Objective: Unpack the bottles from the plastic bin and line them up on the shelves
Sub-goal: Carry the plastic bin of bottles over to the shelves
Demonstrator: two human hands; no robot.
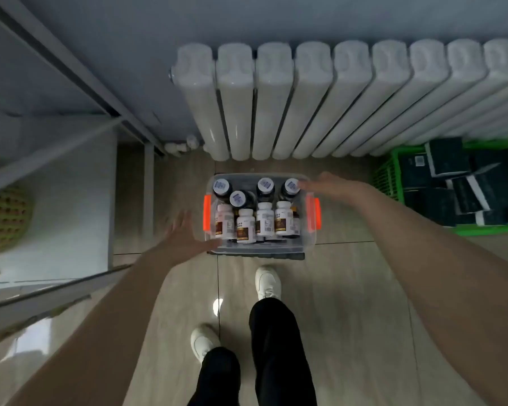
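Left hand and right hand spread, empty, flanking the bin. Bottles stand packed; your hasty grab could topple neighbours.

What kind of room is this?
Probably a stockroom or a shop's back room: a bin full of bottles, a green crate of dark boxes, and shelves on the left.
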